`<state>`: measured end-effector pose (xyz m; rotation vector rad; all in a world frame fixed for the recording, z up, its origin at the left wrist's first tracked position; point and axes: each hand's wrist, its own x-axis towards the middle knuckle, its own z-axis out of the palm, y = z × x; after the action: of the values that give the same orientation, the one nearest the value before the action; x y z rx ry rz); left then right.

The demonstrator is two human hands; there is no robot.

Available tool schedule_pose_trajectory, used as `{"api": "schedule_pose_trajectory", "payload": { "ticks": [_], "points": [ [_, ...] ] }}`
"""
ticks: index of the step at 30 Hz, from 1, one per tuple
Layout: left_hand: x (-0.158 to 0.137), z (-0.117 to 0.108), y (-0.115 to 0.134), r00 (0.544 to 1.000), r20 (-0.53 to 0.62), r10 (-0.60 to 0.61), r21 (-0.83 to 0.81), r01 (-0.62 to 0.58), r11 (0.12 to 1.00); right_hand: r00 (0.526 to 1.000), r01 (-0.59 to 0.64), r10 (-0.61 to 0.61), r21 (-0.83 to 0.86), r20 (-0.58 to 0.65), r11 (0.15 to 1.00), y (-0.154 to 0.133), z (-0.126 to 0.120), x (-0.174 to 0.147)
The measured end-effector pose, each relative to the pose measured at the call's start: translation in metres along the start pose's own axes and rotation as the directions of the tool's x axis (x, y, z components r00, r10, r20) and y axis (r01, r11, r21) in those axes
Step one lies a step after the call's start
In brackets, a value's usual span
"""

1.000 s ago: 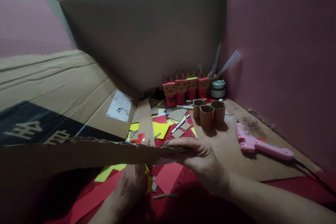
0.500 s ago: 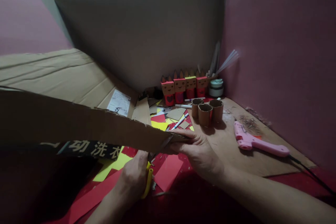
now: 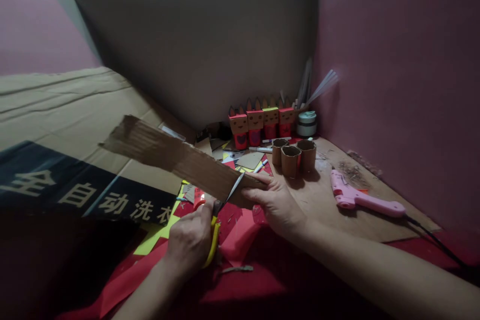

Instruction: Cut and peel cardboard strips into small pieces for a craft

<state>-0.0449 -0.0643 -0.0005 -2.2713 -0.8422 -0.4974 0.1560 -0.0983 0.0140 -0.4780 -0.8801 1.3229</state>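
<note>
My left hand (image 3: 190,239) grips yellow-handled scissors (image 3: 214,242). Their blade lies slantwise across a long cardboard strip (image 3: 180,162), near its right end. With thumb and fingers, my right hand (image 3: 279,205) pinches that right end. The strip slopes up to the left, where its torn far end hangs in front of a large cardboard sheet (image 3: 93,100) printed with a black band and white characters. Beneath the hands lie a red paper piece (image 3: 240,237) and a small cardboard scrap (image 3: 238,269) on a red cloth.
Three short cardboard tubes (image 3: 291,161) stand on a cardboard mat, with a corded pink glue gun (image 3: 365,197) to their right. Several cardboard-headed red figures (image 3: 255,122) line the back beside a mint jar (image 3: 306,124) and glue sticks (image 3: 323,85). Paper scraps and markers lie between.
The cardboard strip's left end has swung, so the strip now appears shorter and the printed band behind it shows. The scissor blade now shows across the strip's face. Both hands keep their hold.
</note>
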Motion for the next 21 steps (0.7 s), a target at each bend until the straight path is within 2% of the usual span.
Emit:
{"api": "schedule_pose_trajectory", "payload": {
  "ticks": [3,6,8,10,12,14,18,21],
  "points": [
    [0.009,0.004,-0.005,0.974,0.223,-0.045,-0.04,0.055,0.998,0.997,-0.035,0.036,0.024,-0.061,0.999,0.002,-0.003,0.013],
    [0.025,0.005,-0.006,0.866,0.487,-0.111,-0.1,0.182,0.978,0.982,-0.071,0.074,0.026,-0.171,0.997,0.004,-0.007,0.03],
    [0.035,0.005,-0.005,0.799,0.585,-0.137,-0.111,0.246,0.963,0.962,-0.082,0.078,-0.002,-0.261,0.997,0.006,-0.01,0.04],
    [0.042,0.005,-0.004,0.773,0.617,-0.147,-0.118,0.275,0.954,0.946,-0.085,0.074,-0.024,-0.317,0.996,0.008,-0.013,0.048],
    [0.044,0.004,-0.003,0.769,0.623,-0.142,-0.135,0.284,0.949,0.945,-0.089,0.074,-0.034,-0.318,0.995,0.008,-0.014,0.05],
    [0.043,0.003,-0.002,0.77,0.626,-0.122,-0.165,0.285,0.944,0.956,-0.095,0.077,-0.049,-0.283,0.994,0.005,-0.013,0.048],
    [0.039,-0.004,0.003,0.801,0.593,-0.078,-0.233,0.264,0.936,0.972,-0.095,0.073,-0.088,-0.225,0.992,-0.016,0.001,0.028],
    [0.038,-0.008,0.008,0.794,0.598,-0.106,-0.187,0.267,0.945,0.994,-0.079,0.066,-0.155,-0.084,0.985,-0.039,0.014,0.008]
  ]
}}
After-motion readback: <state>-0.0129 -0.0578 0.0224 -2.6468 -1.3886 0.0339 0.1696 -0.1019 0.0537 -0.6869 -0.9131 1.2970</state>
